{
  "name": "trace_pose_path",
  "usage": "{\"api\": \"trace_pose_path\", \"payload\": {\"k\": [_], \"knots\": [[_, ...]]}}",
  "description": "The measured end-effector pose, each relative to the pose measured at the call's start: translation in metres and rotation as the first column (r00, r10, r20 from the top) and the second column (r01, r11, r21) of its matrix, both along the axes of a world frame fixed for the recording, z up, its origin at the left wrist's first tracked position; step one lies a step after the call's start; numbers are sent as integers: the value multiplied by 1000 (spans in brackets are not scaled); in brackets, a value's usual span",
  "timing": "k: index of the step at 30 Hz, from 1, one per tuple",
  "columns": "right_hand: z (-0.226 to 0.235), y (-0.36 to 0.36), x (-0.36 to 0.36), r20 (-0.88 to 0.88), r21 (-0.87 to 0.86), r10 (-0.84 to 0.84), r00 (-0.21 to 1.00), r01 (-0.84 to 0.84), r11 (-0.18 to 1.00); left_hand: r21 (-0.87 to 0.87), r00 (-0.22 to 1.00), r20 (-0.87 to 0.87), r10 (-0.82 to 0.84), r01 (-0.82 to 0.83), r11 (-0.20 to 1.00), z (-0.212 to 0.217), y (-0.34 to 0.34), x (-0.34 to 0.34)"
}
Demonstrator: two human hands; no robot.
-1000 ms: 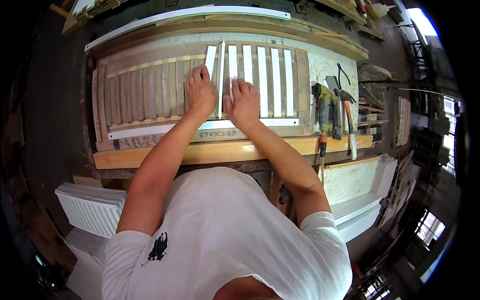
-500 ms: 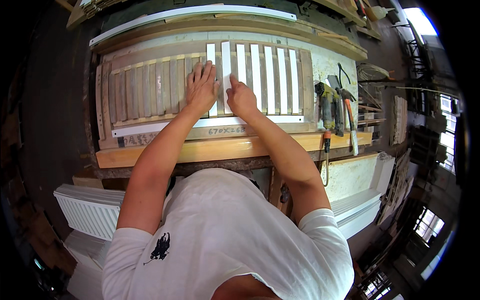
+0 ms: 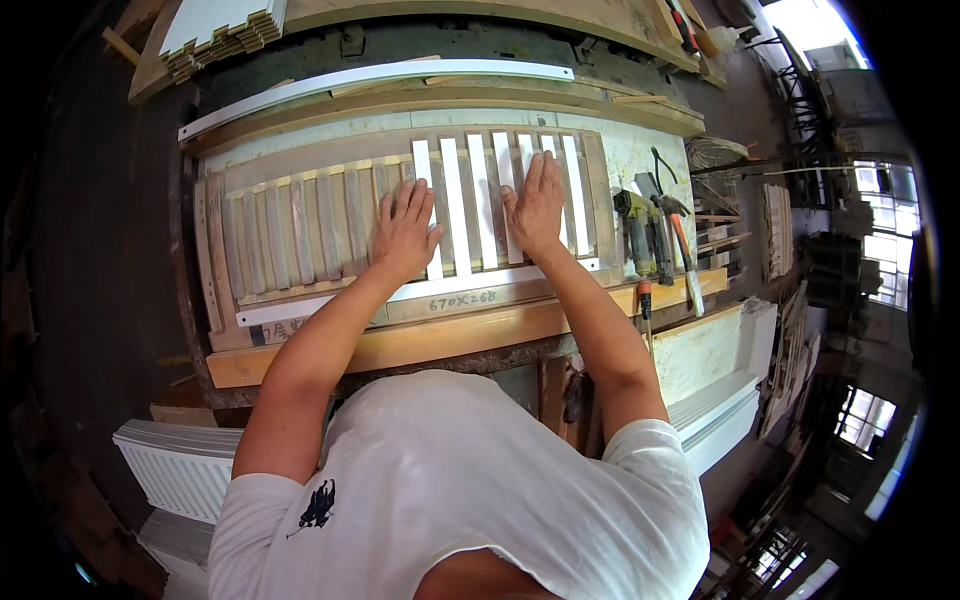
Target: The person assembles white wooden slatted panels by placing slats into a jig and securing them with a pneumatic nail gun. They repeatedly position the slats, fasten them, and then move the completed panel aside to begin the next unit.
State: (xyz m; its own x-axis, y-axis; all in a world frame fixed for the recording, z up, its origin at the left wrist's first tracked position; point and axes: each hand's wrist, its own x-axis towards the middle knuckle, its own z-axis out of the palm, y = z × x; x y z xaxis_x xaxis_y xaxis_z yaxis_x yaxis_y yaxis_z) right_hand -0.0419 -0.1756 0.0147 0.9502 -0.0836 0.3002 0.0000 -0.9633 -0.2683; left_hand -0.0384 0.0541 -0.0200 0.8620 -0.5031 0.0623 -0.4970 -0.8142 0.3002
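Several white slats (image 3: 455, 205) stand side by side in the right half of a wooden slatted frame jig (image 3: 335, 225). My left hand (image 3: 403, 232) lies flat, fingers stretched, against the leftmost white slat (image 3: 422, 162). Flat across slats near the right end rests my right hand (image 3: 537, 210), thumb apart from the fingers and covering parts of the slats. Neither hand grips anything. A long white rail (image 3: 410, 290) with a hole at each end runs along the slats' near ends, partly behind my left forearm.
Right of the jig lie a yellow-green power tool (image 3: 638, 230) and an orange-handled hammer (image 3: 682, 240). A wooden bar (image 3: 400, 345) borders the near side. Another white rail (image 3: 380, 85) lies beyond the jig. White slatted panels (image 3: 180, 465) are stacked at lower left.
My right hand has moved right along the slats, its curled fingers now stretched flat. My left hand stays at the leftmost white slat. The view has shifted.
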Motion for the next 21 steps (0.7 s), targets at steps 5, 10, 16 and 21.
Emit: {"api": "trace_pose_path", "payload": {"k": [5, 10, 16, 21], "knots": [[-39, 9, -38, -270, -116, 61, 961, -96, 989, 56, 998, -67, -13, 17, 998, 2, 4, 0], [-31, 7, -44, -320, -55, 109, 941, -133, 990, 6, 993, -111, -44, 45, 999, 0, 11, -19], [59, 139, 122, -59, 648, 302, 951, -194, 736, -280, 974, -212, -80, 18, 960, 7, 24, -41], [115, 251, 274, -369, 925, 386, 845, 372, 70, -518, 956, -291, 33, -186, 835, 24, 57, -53]]}}
